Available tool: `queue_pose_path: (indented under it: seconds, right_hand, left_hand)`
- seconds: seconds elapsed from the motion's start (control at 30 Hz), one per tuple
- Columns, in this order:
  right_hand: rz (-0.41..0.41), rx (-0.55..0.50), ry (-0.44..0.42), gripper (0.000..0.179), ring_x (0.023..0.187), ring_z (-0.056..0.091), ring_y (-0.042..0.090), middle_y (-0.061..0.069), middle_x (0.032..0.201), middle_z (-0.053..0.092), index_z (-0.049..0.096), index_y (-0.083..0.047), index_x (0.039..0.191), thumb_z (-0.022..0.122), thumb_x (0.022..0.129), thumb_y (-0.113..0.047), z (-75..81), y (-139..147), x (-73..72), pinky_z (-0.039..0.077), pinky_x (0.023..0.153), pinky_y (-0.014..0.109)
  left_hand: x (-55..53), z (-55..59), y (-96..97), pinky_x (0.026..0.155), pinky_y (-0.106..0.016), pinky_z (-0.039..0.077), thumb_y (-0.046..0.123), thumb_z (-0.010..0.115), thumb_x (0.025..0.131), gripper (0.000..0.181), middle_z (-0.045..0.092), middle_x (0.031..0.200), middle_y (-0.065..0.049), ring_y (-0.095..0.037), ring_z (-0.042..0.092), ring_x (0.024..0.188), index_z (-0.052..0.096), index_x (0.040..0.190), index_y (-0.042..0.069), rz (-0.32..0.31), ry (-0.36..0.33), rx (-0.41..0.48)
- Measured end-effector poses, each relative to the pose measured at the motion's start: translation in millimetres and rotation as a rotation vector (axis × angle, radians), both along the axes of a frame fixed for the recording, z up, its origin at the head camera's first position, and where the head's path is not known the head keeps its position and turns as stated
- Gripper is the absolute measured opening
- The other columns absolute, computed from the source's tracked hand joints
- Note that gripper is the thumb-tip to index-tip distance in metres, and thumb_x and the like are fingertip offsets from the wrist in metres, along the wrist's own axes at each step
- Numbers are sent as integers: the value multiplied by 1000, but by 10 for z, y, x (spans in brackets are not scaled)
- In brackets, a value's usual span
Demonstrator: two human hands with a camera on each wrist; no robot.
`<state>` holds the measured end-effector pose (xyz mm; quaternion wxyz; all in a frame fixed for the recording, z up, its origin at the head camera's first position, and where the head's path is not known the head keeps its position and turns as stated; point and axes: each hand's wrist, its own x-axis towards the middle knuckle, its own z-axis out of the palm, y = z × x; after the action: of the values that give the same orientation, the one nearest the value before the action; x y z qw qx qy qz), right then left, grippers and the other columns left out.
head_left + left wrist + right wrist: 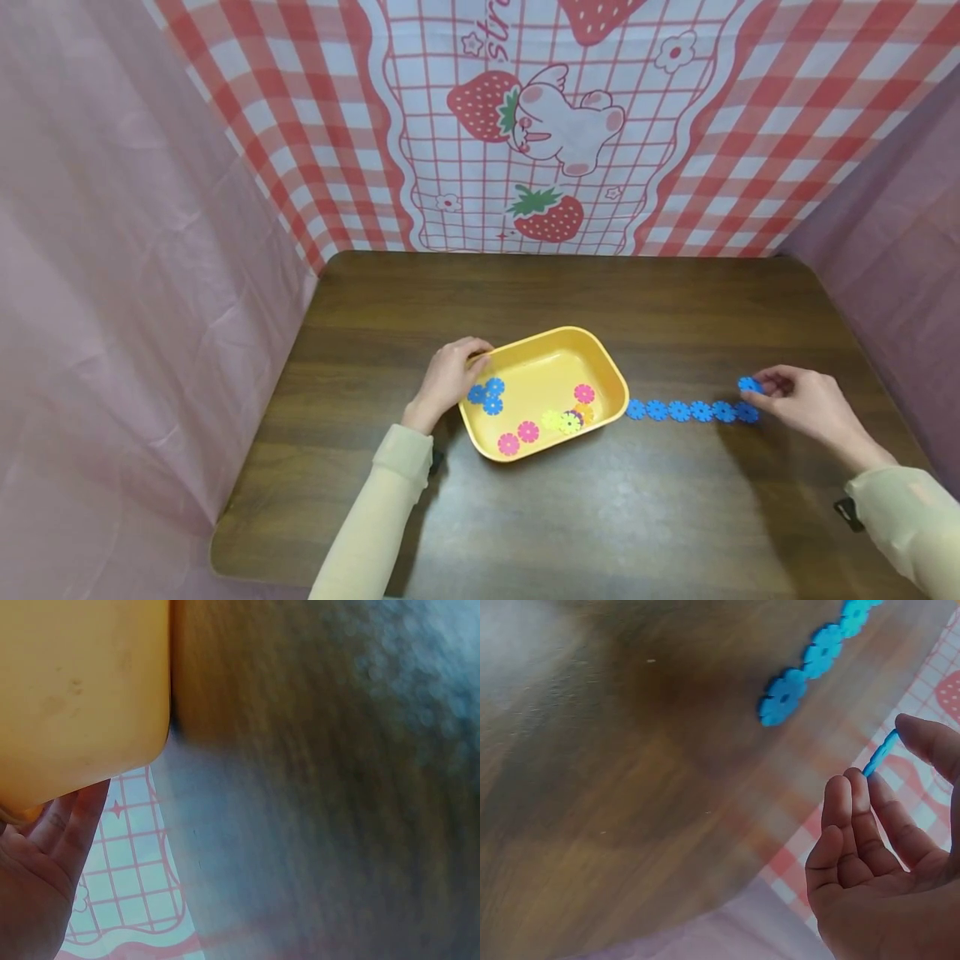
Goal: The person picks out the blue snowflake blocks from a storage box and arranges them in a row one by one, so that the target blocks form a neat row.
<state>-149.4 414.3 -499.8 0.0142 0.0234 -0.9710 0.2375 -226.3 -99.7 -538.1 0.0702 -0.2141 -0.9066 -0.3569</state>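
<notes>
My left hand (pixel 447 377) grips the left rim of a yellow plastic tub (pixel 617 367), thumb over the edge; in the left wrist view its fingers (pixel 82 825) go behind the tub's wall (pixel 82 690). My right hand (pixel 813 406) pinches a blue snowflake-shaped disc (pixel 881 752) edge-on between thumb and fingers. Just below that hand, a straight row of several blue snowflake discs (pixel 678 411) lies flat on the table, running right from the tub. Inside the tub are blue discs (pixel 493 387) at the left, pink discs (pixel 528 431), and yellow, orange and purple ones bunched near the front wall.
A dark wood table (pixel 525 525) carries everything. Behind it hangs a red-and-white checked cloth (pixel 315 117) with strawberry prints. Pinkish curtains (pixel 112 292) close off the left and right sides.
</notes>
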Motion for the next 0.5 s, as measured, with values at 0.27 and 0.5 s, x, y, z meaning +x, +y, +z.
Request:
queue_pose_path:
  seconds: [0.27,0.5]
  right_hand:
    - [-8,11,25,38,66,50,-8,3,81,70,71,3,97,83,81,-30,-148,161,37,41,58,19]
    - [-16,31,-4,39,66,50,-7,2,81,69,71,3,97,82,82,-31,-220,221,73,42,58,23]
  left_hand:
    - [-8,-3,-3,88,-40,52,15,69,95,13,72,104,-3,-22,68,96,74,106,11,-1,-5,0]
    - [-7,2,-7,87,-40,53,16,69,96,13,72,105,-4,-22,68,97,74,106,11,-2,-13,-1]
